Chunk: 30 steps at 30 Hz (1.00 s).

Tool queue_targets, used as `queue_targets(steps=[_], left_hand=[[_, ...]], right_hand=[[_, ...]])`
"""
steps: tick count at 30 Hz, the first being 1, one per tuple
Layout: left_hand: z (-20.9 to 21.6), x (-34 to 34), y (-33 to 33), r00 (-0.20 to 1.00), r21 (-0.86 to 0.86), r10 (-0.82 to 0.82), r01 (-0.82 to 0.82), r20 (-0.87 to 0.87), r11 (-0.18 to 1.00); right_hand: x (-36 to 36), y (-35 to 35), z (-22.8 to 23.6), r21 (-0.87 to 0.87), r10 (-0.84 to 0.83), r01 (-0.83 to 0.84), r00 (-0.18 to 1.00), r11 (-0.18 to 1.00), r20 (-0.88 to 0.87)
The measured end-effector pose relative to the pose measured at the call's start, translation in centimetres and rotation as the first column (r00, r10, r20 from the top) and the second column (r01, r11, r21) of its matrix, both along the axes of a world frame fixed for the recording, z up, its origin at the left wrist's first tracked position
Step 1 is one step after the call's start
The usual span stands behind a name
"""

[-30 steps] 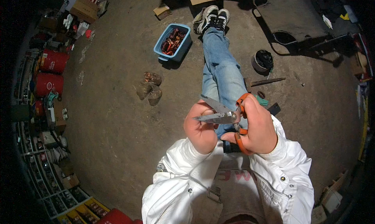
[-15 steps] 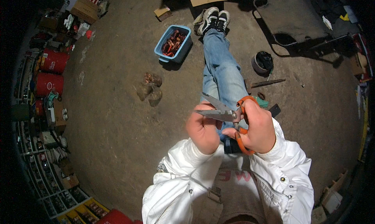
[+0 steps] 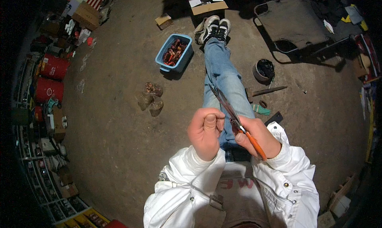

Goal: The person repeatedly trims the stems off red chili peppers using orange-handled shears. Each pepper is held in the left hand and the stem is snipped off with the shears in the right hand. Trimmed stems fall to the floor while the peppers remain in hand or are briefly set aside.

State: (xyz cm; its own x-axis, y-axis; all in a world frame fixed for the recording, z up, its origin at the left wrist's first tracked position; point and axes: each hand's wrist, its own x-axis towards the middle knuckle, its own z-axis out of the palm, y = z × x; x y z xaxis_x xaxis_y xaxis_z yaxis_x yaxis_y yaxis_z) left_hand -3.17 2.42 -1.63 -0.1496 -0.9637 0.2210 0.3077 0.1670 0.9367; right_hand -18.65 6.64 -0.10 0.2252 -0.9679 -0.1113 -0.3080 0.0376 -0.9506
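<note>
Prob. a workshop: bare brown-grey hard floor (image 3: pixel 119 156), big red round metal drums (image 3: pixel 50 90) at 9 o'clock, long grey metal shelves (image 3: pixel 39 157) w/ lots of small bits at 8, dark long-handled hammer (image 3: pixel 270 90) nr 3.

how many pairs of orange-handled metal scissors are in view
1: the orange-handled metal scissors are in the right hand, blades pointing forward. More may be hidden among the cluttered shelving on the left.

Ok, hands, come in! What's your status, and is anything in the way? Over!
Right grip closed on orange-handled scissors. Left grip curled shut alongside, any contents hidden. Nothing seen blocking the blades; jeans behind them in view.
</note>
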Motion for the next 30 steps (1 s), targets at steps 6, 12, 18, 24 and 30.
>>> queue_targets(steps=[6, 12, 18, 24, 30], left_hand=[[-0.3, 0.1, 0.2, 0.998, -0.029, 0.063, -0.062, 0.015, 0.998], [-0.7, 0.6, 0.0, 0.989, -0.131, 0.104, -0.09, 0.106, 0.987], [-0.7, 0.5, 0.1, 0.99, -0.133, 0.097, -0.083, 0.105, 0.988], [-1.3, 0.6, 0.3, 0.988, -0.179, 0.141, -0.127, 0.066, 0.976], [-1.6, 0.8, 0.5, 0.994, -0.156, 0.111, -0.108, 0.011, 0.982]], right_hand=[[-0.1, 0.3, 0.9, -0.294, -0.173, 0.08, 0.937, 0.952, -0.305], [-0.3, 0.1, 1.2, -0.345, -0.213, 0.088, 0.914, 0.935, -0.344], [-0.9, -0.1, 1.4, -0.372, -0.162, 0.028, 0.929, 0.928, -0.334], [-1.0, 0.0, 1.6, -0.37, -0.146, 0.015, 0.932, 0.929, -0.33], [-0.8, 0.1, 1.6, -0.348, -0.122, -0.004, 0.932, 0.938, -0.342]])
